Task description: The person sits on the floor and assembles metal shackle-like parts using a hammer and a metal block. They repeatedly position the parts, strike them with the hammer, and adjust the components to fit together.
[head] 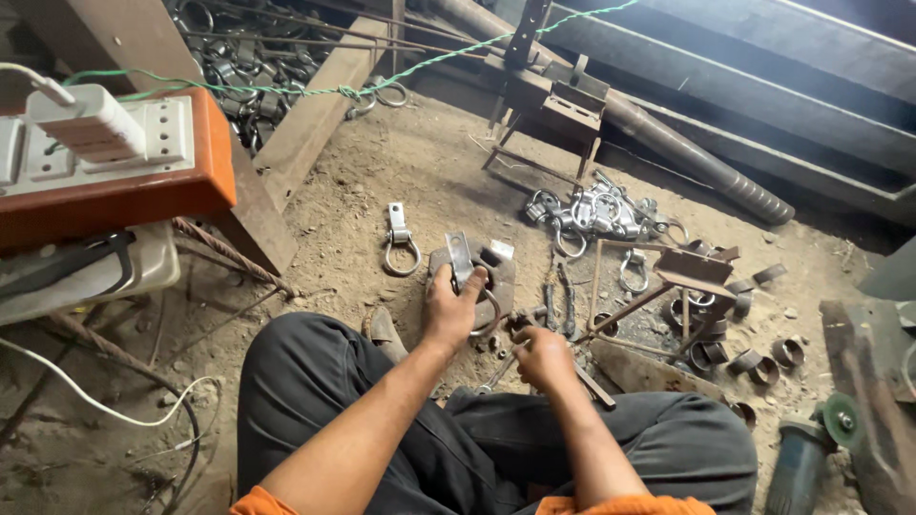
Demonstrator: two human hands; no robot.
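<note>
Our left hand point(451, 307) grips the flat metal bracket point(459, 259), pressing it upright onto the steel block point(500, 278) on the dirt floor point(363, 191). Our right hand point(543, 357) is closed around a thin tool handle point(493, 376) just beside it. We judge it best to keep the bracket square on the block and our fingers low. A finished ring clip point(401, 244) lies near; a pile of ring clips point(596, 216) lies further off.

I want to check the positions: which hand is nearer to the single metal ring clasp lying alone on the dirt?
Left. The left hand rests on a metal piece just right of the ring clasp; the right hand is farther right and lower.
</note>
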